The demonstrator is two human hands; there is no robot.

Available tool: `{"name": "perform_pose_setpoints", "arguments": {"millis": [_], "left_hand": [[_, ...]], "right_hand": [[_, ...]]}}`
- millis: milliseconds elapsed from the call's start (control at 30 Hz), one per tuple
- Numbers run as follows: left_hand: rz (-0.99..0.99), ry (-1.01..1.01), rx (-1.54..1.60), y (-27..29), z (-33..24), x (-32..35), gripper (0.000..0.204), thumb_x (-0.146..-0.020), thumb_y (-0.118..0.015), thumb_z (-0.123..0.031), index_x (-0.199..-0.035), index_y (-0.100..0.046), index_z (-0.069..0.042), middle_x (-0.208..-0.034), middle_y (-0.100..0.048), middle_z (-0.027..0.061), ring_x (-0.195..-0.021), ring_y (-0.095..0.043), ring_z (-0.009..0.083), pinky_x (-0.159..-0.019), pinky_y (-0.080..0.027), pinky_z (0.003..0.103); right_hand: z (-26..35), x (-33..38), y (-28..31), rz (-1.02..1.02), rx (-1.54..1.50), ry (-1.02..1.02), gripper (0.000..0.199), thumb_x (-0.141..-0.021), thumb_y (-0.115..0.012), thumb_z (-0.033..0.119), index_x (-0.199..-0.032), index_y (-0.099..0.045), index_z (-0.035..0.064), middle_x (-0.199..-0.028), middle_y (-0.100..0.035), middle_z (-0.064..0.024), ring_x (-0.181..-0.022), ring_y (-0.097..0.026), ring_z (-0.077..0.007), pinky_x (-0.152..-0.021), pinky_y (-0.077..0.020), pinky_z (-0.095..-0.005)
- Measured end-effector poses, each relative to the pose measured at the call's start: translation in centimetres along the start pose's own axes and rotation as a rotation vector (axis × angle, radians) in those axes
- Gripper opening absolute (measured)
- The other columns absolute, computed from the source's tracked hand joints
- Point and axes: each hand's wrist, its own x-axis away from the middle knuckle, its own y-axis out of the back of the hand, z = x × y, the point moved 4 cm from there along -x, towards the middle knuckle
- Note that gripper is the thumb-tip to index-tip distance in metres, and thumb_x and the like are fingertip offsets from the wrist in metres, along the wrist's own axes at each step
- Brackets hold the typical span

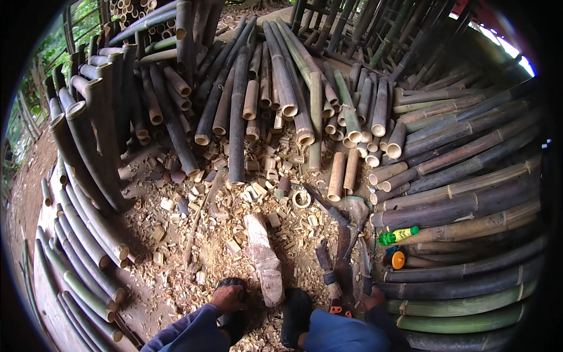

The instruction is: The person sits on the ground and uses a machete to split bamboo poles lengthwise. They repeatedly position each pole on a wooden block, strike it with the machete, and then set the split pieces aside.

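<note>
My right hand [372, 298] is closed around the dark handle of a long knife [365, 261], whose grey blade points away from me beside the bamboo stack. My left hand [227, 298] hangs over my left shoe [232, 283], fingers curled in, with nothing visible in them. Between my feet lies a pale, rough-hewn wooden block [263, 258], tilted lengthwise away from me. Just left of the knife, a dark-handled tool [325, 267] rests on the ground near a red-orange handle end [335, 309].
Cut bamboo poles [463, 199] are stacked on the right; more poles [88, 252] lie at left. Bamboo tubes [281, 88] spread across the back. Wood chips [223, 229] and a bamboo ring [301, 199] litter the ground. A green bottle [399, 235] and orange round object [398, 260] sit at right.
</note>
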Motion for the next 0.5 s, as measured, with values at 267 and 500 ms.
{"name": "perform_pose_setpoints", "arguments": {"millis": [267, 500], "left_hand": [[-0.054, -0.028, 0.148, -0.1, 2.6, 1.4, 0.037, -0.077, -0.086, -0.041, -0.092, -0.067, -0.012, -0.083, -0.072, 0.0153, -0.081, -0.071, 0.039, -0.07, -0.054, 0.05], [0.052, -0.103, 0.218, 1.0, 3.3, -0.4, 0.033, -0.084, -0.085, -0.035, -0.084, -0.066, -0.008, -0.074, -0.068, 0.0082, -0.07, -0.07, 0.026, -0.065, -0.054, 0.042]], "right_hand": [[18.3, 2.6, 2.7, 0.274, -0.878, 0.056, 0.019, -0.086, -0.08, 0.014, -0.092, -0.067, 0.0019, -0.075, -0.069, -0.0056, -0.061, -0.065, -0.0148, -0.057, -0.052, -0.0345], [31.2, -7.4, -4.3, 0.542, -0.833, 0.348, 0.023, -0.091, -0.077, 0.022, -0.101, -0.066, 0.0047, -0.077, -0.069, -0.0043, -0.049, -0.056, -0.012, -0.042, -0.0426, -0.0285]]}}
